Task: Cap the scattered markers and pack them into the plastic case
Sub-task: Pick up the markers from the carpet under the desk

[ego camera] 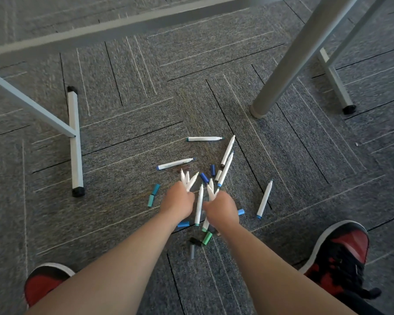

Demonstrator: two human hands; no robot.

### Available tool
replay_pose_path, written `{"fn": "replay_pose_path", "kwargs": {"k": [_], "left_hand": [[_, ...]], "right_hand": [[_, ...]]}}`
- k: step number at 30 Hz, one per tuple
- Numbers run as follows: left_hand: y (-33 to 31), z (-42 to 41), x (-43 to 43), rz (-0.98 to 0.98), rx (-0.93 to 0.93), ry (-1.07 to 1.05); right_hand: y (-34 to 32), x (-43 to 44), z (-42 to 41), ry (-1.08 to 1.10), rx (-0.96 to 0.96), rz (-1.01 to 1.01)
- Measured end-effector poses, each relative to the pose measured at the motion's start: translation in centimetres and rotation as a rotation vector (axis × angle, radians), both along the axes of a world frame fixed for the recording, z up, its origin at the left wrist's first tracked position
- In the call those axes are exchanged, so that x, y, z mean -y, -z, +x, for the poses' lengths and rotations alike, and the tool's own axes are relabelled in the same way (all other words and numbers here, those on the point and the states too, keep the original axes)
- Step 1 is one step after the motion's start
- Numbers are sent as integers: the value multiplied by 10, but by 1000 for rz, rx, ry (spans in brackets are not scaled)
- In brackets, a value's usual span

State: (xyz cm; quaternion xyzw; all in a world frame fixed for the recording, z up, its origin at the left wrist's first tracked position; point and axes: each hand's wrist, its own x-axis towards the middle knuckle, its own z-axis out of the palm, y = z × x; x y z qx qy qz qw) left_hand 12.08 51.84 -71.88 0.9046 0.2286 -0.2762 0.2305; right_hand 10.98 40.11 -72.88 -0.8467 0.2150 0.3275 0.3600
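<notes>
Several white uncapped markers lie scattered on the grey carpet, among them one at the far side [204, 139], one to the left [175, 163] and one to the right [264, 199]. My left hand [177, 199] grips a bunch of markers [188, 178] whose tips stick up. My right hand [221, 209] holds another bunch [210, 189]. One marker [199, 204] lies between the hands. Loose caps lie around: teal ones [153, 194], dark blue ones [204, 177], a green one [207, 238] and a grey one [192, 251]. No plastic case is in view.
A table's grey legs stand at the left [74, 142] and right [289, 71], with a crossbar [123, 26] at the far side. My red and black shoes [338, 258] rest on the carpet at the lower right and lower left [43, 283].
</notes>
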Motion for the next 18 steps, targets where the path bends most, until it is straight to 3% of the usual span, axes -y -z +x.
{"fn": "replay_pose_path", "kwargs": {"k": [9, 15, 18], "left_hand": [[-7, 12, -24, -108, -5, -100], [-6, 15, -28, -157, -16, -147], [-12, 19, -29, -144, -2, -134]], "right_hand": [[3, -28, 11, -39, -61, -126], [2, -37, 9, -301, -51, -329], [-2, -39, 11, -328, 0, -251]]}}
